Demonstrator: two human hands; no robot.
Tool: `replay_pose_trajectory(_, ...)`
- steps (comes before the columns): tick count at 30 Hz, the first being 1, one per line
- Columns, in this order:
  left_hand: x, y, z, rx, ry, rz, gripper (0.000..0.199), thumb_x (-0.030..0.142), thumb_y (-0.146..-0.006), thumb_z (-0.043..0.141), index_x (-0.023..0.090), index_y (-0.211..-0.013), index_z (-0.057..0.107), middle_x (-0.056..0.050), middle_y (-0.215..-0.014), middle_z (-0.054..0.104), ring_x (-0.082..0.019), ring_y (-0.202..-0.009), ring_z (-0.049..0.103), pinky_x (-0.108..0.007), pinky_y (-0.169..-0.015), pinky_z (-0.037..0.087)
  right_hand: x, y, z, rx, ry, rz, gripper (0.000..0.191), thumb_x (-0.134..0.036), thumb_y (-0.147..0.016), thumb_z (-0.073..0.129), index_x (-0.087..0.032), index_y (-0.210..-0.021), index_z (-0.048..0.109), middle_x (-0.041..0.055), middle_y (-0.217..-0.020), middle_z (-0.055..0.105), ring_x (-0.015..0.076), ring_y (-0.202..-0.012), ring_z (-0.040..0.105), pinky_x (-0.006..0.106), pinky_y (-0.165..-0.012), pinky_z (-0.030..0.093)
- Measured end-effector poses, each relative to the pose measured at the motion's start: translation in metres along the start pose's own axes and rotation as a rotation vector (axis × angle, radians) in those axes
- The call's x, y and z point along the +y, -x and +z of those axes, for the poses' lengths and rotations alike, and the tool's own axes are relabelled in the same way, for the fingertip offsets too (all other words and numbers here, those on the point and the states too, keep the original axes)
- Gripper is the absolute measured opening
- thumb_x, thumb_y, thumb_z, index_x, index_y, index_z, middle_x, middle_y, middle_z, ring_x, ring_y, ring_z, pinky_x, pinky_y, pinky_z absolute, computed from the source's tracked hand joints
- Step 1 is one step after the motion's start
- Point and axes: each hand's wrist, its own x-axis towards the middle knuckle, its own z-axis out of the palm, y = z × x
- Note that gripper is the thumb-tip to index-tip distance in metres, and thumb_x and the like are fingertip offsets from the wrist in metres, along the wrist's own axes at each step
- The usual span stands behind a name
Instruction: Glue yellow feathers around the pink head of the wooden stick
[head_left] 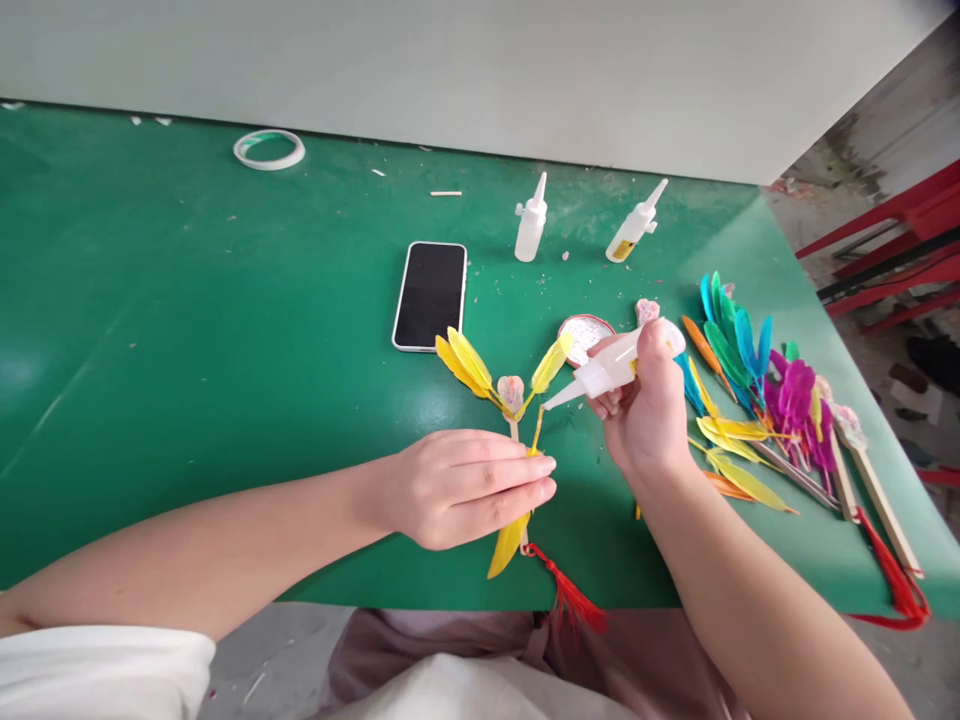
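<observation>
My left hand (469, 488) is closed on a yellow feather (510, 543); its quill points up past the fingers. Under that hand lies a wooden stick (514, 430) with a pale pink, patterned head (511, 392) and a red tassel (574, 595) at its lower end. Yellow feathers (469, 362) fan out to the left of the head, and another yellow feather (552, 362) rises to the right. My right hand (649, 425) grips a white glue bottle (611, 368), tilted so that its nozzle tip is at the quill of the feather. Whether glue is flowing cannot be made out.
Two more glue bottles (531, 228) stand behind, near a phone (430, 297). A small round dish (586, 338) sits beyond my right hand. Coloured feathers (739, 345) and finished-looking sticks (877, 490) lie at the right edge. A tape roll (268, 150) rests at the back left.
</observation>
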Motion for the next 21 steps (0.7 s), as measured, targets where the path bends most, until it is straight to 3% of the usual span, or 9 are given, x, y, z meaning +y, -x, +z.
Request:
replay_pose_trajectory(11,-0.0003,0.0024,0.0013,-0.014,-0.007,0.006,0.023,0.012,-0.076,0.063,0.008,-0.098,0.062,-0.009,-0.099,0.066,-0.017,-0.092,0.063,-0.027,-0.084,0.056,0.0021,-0.0016,-0.0021,-0.001,-0.013,0.007,0.038,-0.055,-0.079,0.047,-0.021,-0.061,0.045,-0.0063,-0.042,0.030,0.0065,-0.034,0.025,0.025,-0.034,0.016)
replay_pose_trajectory(21,-0.0010,-0.0005,0.0006,-0.013,-0.033,-0.006,0.017,0.013,-0.079,0.060,0.011,-0.095,0.062,-0.007,-0.097,0.067,-0.015,-0.090,0.064,-0.024,-0.082,0.056,0.0021,0.0001,-0.0031,-0.012,0.029,-0.060,0.036,-0.055,-0.078,0.048,-0.022,-0.065,0.056,-0.0051,-0.041,0.029,0.0082,-0.035,0.027,0.027,-0.035,0.017)
